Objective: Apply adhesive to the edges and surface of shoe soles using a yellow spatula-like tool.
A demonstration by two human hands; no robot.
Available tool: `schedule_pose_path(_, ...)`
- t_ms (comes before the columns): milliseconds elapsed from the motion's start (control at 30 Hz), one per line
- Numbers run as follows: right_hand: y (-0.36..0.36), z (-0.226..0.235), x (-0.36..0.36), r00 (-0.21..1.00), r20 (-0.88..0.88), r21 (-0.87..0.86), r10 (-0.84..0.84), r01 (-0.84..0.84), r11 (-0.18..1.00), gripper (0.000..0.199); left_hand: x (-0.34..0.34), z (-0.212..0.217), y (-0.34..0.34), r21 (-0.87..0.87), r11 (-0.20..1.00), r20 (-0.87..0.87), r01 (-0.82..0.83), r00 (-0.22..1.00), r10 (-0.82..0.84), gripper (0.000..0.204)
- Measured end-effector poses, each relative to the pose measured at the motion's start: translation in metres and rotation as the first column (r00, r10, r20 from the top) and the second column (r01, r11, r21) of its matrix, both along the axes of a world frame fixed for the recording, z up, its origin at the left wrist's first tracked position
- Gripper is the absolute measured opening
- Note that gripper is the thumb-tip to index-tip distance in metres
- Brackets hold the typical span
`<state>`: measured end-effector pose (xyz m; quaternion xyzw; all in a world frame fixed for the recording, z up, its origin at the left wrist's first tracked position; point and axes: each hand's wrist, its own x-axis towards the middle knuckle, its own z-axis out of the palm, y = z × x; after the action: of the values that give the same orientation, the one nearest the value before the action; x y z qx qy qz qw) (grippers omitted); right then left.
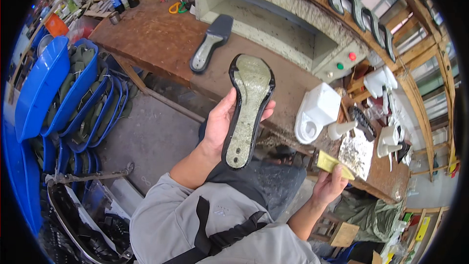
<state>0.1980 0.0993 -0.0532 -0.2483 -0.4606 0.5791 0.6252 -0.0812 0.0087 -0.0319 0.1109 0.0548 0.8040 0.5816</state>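
Observation:
My left hand holds up a shoe sole in front of me, its fingers wrapped round behind it. The sole has a black rim, a speckled greenish-grey face and two small holes at the narrow end. Lower right, my right hand pinches a flat pale-yellow piece near the bench edge; its exact kind cannot be made out. Another sole, dark at its wide end and grey on its narrow part, lies on the brown workbench.
A beige open-fronted machine with red and green buttons stands behind the bench. White containers and a black-bristled brush sit to the right. Blue bins of dark green pieces stack at left. Curved soles hang on the wooden rack.

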Motion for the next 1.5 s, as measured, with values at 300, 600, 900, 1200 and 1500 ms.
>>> schedule_pose_path(300, 0.038, -0.011, -0.034, 0.998, 0.060, -0.078, -0.008, 0.012, 0.997, 0.013, -0.082, 0.017, 0.028, -0.231, 0.904, -0.233, -0.358, 0.923, 0.306, 0.046)
schedule_pose_path(600, 0.143, 0.055, -0.083, 0.947, 0.322, -0.125, 0.018, 0.024, 0.992, 0.007, -0.223, 0.232, 0.151, 0.234, 0.775, -0.350, -0.587, 0.692, 0.631, 0.040)
schedule_pose_path(900, 0.181, 0.206, -0.134, 0.992, 0.124, -0.053, 0.009, -0.002, 0.999, 0.013, -0.360, 0.440, 0.308, 0.152, 0.813, -0.547, -0.562, 0.638, 0.543, 0.037)
schedule_pose_path(1200, 0.165, 0.252, -0.116, 0.896, 0.342, 0.047, -0.284, 0.285, 0.957, 0.016, -0.402, 0.459, 0.392, -0.036, 0.875, -0.639, -0.482, 0.684, 0.350, 0.039)
schedule_pose_path(1500, 0.163, 0.240, -0.108, 0.962, 0.227, -0.051, -0.151, 0.166, 0.985, 0.012, -0.390, 0.449, 0.339, 0.135, 0.514, -0.740, -0.847, 0.259, 0.621, 0.025)
